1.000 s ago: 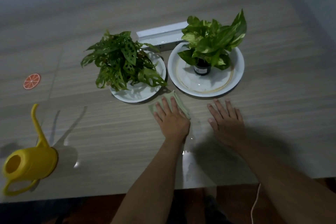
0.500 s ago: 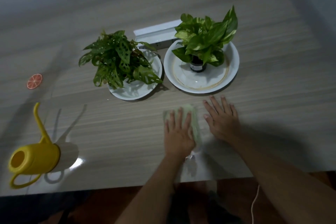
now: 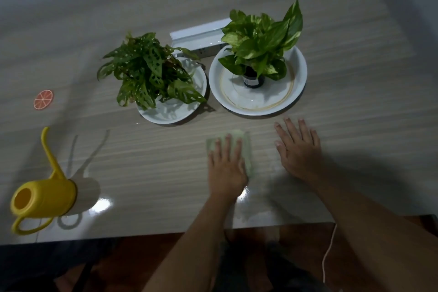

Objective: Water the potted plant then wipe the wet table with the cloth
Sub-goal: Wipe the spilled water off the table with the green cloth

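My left hand (image 3: 226, 168) lies flat on a pale green cloth (image 3: 247, 152), pressing it onto the wooden table (image 3: 355, 92) in front of the plates. My right hand (image 3: 298, 149) rests flat on the table to the right of the cloth, fingers spread, holding nothing. A light-green potted plant (image 3: 260, 40) in a dark pot stands in a white dish (image 3: 294, 99). A darker plant with holed leaves (image 3: 149, 71) sits on a white plate (image 3: 170, 114) to its left. The yellow watering can (image 3: 42, 199) stands at the near left.
A white box (image 3: 196, 35) lies behind the two plants. An orange-slice coaster (image 3: 43, 99) is at the left. The table's near edge (image 3: 142, 236) runs just below my wrists; wet glare shows near my left wrist. A white cord (image 3: 328, 251) hangs below the edge.
My left hand slid the cloth from beside the left plate toward me and to the right. My right hand stayed flat on the table, now a little farther from the cloth.
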